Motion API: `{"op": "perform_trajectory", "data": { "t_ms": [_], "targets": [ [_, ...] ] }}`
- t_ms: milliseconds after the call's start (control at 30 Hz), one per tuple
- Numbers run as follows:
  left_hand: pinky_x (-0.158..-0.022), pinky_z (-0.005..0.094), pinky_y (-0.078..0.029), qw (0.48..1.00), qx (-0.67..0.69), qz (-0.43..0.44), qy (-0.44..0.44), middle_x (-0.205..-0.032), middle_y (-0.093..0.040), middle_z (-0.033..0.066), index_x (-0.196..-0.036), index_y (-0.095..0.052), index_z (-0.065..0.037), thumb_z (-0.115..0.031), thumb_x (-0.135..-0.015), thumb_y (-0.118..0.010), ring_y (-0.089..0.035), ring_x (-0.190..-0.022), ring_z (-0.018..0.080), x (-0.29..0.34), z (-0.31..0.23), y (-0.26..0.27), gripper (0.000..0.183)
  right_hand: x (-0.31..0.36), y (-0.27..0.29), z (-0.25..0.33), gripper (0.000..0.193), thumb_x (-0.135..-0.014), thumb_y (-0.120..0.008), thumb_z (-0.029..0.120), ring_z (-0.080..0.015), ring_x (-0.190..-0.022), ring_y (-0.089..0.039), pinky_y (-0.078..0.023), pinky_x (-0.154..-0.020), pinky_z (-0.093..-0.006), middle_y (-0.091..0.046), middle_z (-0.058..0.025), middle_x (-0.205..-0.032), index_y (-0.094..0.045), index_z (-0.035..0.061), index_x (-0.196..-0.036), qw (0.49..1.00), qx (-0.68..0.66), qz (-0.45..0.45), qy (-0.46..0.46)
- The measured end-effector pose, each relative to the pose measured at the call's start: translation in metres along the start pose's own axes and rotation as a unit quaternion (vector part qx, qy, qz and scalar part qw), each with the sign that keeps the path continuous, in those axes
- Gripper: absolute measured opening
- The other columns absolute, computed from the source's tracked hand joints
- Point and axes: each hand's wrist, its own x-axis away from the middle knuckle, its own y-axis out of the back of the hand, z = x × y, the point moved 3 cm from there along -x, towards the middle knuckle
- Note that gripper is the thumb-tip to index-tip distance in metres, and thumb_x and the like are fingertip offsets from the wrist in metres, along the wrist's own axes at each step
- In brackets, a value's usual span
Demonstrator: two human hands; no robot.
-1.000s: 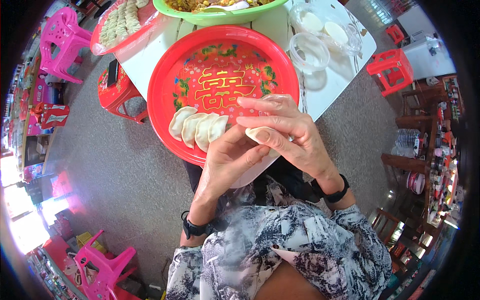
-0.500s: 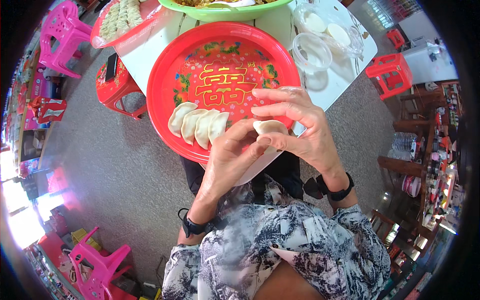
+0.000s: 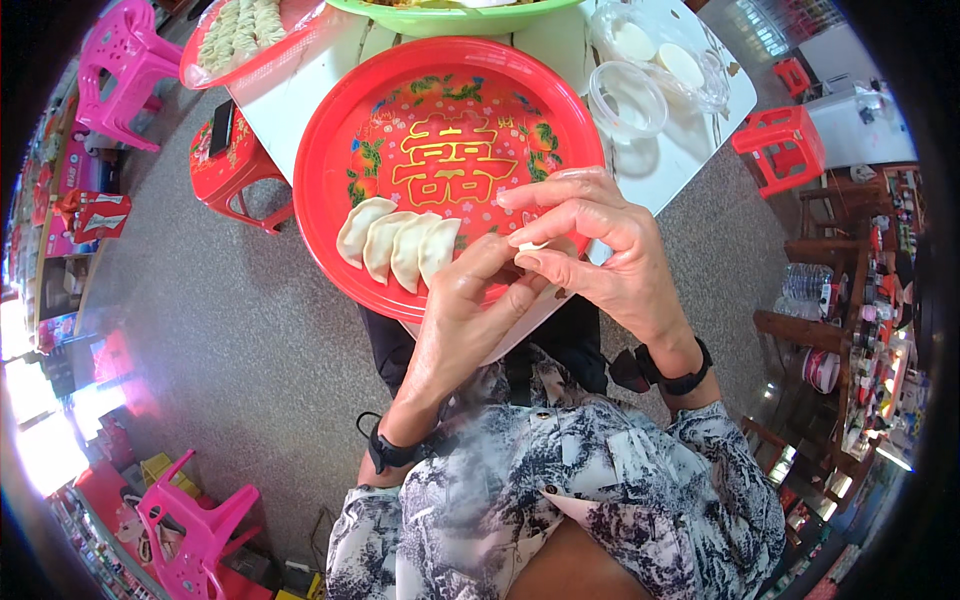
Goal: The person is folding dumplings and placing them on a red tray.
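Between both hands, over the near right rim of a round red tray [image 3: 325,170], I hold a dumpling [image 3: 531,247], mostly hidden by my fingers. My right hand [image 3: 610,245] pinches its edge between thumb and index finger, the other fingers raised and curved. My left hand [image 3: 465,305] closes on it from the left with thumb and fingertips. Several shaped dumplings [image 3: 405,248] lie overlapping in a row on the tray's near left, just beyond my left hand. Patterned red and gold decoration covers the tray's bottom.
Behind the tray stands a green bowl [image 3: 450,22] of filling. A clear tub [image 3: 628,100] and a bag with round white wrappers [image 3: 680,65] sit at right on the white table [image 3: 690,150]. A red basket [image 3: 300,55] of dumplings is far left, near a red stool [image 3: 235,165] bearing a phone.
My right index finger has come down onto the dumpling's edge, pinching it against the thumb and covering more of it. The dumplings on the tray stay put.
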Motion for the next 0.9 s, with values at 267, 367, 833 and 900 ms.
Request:
{"op": "perform_trajectory", "data": {
  "t_ms": [267,367,833,900],
  "targets": [
    [-0.081,0.0279,-0.050,0.998,0.054,0.003,0.036,-0.096,-0.061,0.0071,-0.112,-0.061,0.000,0.003,-0.083,-0.061,-0.063,-0.090,0.0151,0.0016,0.0019,0.0006,0.029,0.0011,0.0003,0.0023,0.024,-0.074,-0.075,0.011,-0.0218,-0.104,-0.059,-0.043,-0.091,-0.0342,-0.068,-0.0059,-0.106,-0.069,0.0086,-0.097,1.000,-0.013,-0.013,-0.021],
    [-0.081,0.0278,-0.051,0.997,0.075,-0.003,0.007,-0.096,-0.061,0.0072,-0.111,-0.061,0.000,0.003,-0.083,-0.061,-0.063,-0.090,0.0143,0.0010,-0.0013,-0.0020,0.029,0.0022,0.0016,0.0015,0.021,-0.074,-0.075,0.012,-0.0218,-0.101,-0.059,-0.044,-0.090,-0.0336,-0.068,-0.0058,-0.105,-0.070,0.0084,-0.094,1.000,0.005,-0.007,-0.005],
    [-0.081,0.0281,-0.051,0.998,0.046,0.008,0.042,-0.099,-0.061,0.0071,-0.109,-0.059,0.003,-0.001,-0.085,-0.063,-0.061,-0.092,0.0135,0.0015,0.0010,-0.0018,0.025,-0.0005,-0.0023,0.0048,0.011,-0.078,-0.070,0.007,-0.0218,-0.097,-0.059,-0.046,-0.086,-0.0338,-0.069,-0.0042,-0.100,-0.070,0.0072,-0.089,1.000,-0.002,-0.014,0.015],
    [-0.082,0.0276,-0.050,0.998,0.047,0.014,0.042,-0.100,-0.061,0.0058,-0.110,-0.059,0.002,-0.003,-0.086,-0.063,-0.060,-0.094,0.0126,0.0014,-0.0014,-0.0019,0.025,0.0005,-0.0018,0.0038,0.011,-0.078,-0.070,0.007,-0.0221,-0.097,-0.059,-0.046,-0.087,-0.0340,-0.069,-0.0040,-0.101,-0.070,0.0071,-0.089,1.000,0.010,-0.013,0.025]
  ]
}}
